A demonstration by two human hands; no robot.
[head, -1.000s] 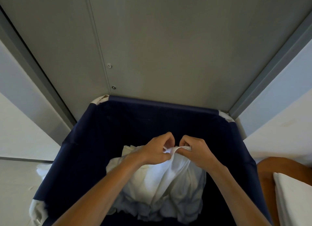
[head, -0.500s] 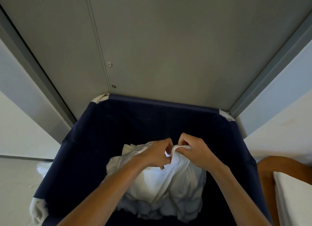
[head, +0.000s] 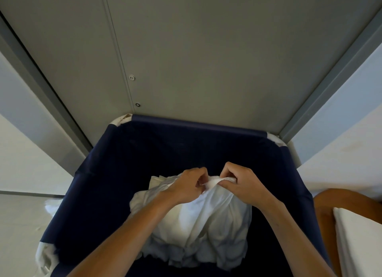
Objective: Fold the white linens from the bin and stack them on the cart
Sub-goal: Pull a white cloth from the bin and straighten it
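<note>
A crumpled white linen (head: 198, 225) hangs bunched above the inside of the dark blue fabric bin (head: 107, 173). My left hand (head: 186, 186) and my right hand (head: 244, 183) sit side by side, both pinching the linen's top edge, which stretches as a short rolled band between them. More white cloth lies heaped under the hanging piece at the bin's bottom. At the right edge, folded white linen (head: 359, 241) rests on the brown wooden cart top (head: 324, 210).
A grey metal panel (head: 196, 49) with a vertical seam stands right behind the bin. Pale walls flank it on both sides. A scrap of white cloth (head: 44, 256) drapes over the bin's near left corner.
Both hands have dropped slightly with the linen and stay close together. The fingers have shifted along the top edge; the grip has not let go.
</note>
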